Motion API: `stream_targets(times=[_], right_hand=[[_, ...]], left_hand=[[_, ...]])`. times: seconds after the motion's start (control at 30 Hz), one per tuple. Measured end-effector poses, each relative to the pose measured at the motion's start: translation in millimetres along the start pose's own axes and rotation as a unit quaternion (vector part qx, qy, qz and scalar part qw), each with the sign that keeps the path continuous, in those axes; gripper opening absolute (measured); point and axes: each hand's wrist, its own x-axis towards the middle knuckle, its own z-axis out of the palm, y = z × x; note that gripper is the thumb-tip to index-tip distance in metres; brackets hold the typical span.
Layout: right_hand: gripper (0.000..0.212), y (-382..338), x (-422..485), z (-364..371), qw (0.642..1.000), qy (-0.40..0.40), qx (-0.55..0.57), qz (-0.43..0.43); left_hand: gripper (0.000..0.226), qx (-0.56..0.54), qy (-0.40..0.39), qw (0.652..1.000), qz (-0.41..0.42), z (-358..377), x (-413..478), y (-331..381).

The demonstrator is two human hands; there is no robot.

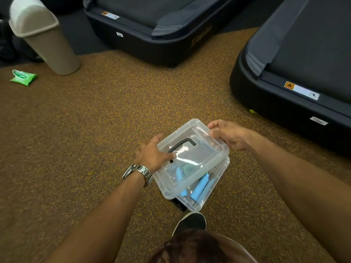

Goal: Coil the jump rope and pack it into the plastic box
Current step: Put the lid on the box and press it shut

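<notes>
A clear plastic box (214,188) stands on the speckled brown floor in front of me. Inside it lies the jump rope (199,186), with light blue handles and a pale green coil seen through the plastic. Above the box I hold its clear lid (195,164), which has a black handle and sits tilted and shifted toward the far left of the box. My left hand (152,154) grips the lid's left edge next to the black handle. My right hand (229,133) grips the lid's far right corner.
Two dark treadmill bases (152,31) (296,92) stand at the back and right. A beige bin (43,37) leans at the far left, with a green packet (22,77) on the floor beside it. My shoe (191,222) is just behind the box.
</notes>
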Motion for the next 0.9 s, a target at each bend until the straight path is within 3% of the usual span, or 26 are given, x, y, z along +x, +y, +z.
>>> stream_targets(times=[0.1,0.17,0.23,0.37,0.5,0.9], right_hand=[[0.024,7.1,-1.2,-4.3,1.000,-0.008,-0.011,0.000],[0.024,14.8,1.6,-8.3,0.999,-0.004,-0.033,0.004],[0.021,24.5,7.3,-11.3,0.996,0.024,-0.080,-0.010],[0.017,44.5,19.6,-17.7,0.967,0.126,-0.212,-0.063],[0.019,56.5,26.8,-17.3,0.916,0.172,-0.353,-0.079],[0.027,71.3,29.6,-4.4,0.852,0.180,-0.484,-0.082]], left_hand=[[0.097,-0.029,-0.029,0.998,0.042,5.6,-5.6,-5.2],[0.075,-0.064,-0.066,0.994,0.066,11.1,-5.7,-10.2],[0.054,-0.048,-0.054,0.995,0.074,18.0,-3.1,-15.4],[0.034,0.034,-0.019,0.994,0.102,30.3,2.0,-14.2],[0.033,0.135,0.006,0.982,0.132,39.7,9.9,-13.6],[0.037,0.259,0.007,0.962,0.086,51.9,7.1,0.2]])
